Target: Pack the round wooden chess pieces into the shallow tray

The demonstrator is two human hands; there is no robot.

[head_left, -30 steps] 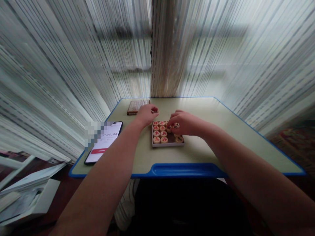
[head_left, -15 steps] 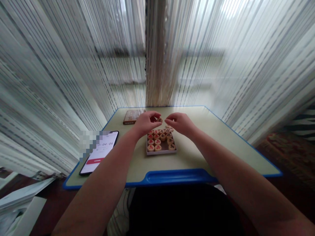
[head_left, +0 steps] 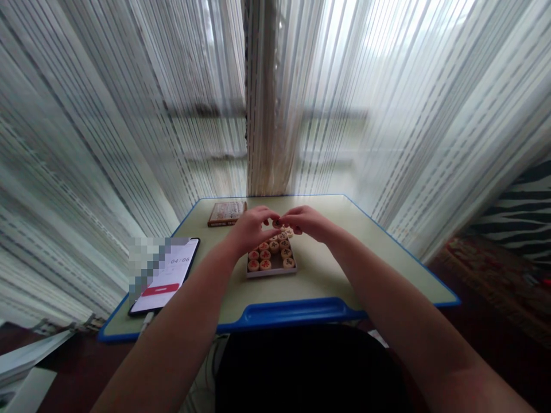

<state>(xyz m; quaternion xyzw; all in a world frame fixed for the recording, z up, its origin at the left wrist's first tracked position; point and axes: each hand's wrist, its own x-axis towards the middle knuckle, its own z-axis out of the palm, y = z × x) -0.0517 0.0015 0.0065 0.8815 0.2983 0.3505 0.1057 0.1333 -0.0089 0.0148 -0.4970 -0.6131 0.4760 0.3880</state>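
A wooden Chinese chess piece [head_left: 276, 223] with a dark character is held between the fingertips of my two hands, above the back of a shallow box [head_left: 272, 274]. My left hand [head_left: 252, 229] has its thumb and fingers closed around the left side of the piece. My right hand [head_left: 309, 222] pinches at its right side, fingers pressed together. Round pieces with red characters, such as a red chess piece [head_left: 265, 265], fill the left of the box, and black ones stand at the right, with a gap in the front row. My hands cover the box's back rows.
Several loose pieces [head_left: 289, 232] lie behind the box, partly under my right hand. A brown patterned box [head_left: 227, 213] sits at the table's back left. A phone [head_left: 166, 281] showing a timer lies at the left. The table has a blue edge and a blue front trough [head_left: 297, 310].
My right hand has closed in on the piece in my left hand, and its fingertips now meet it. The view has tilted up and shifted right a little.
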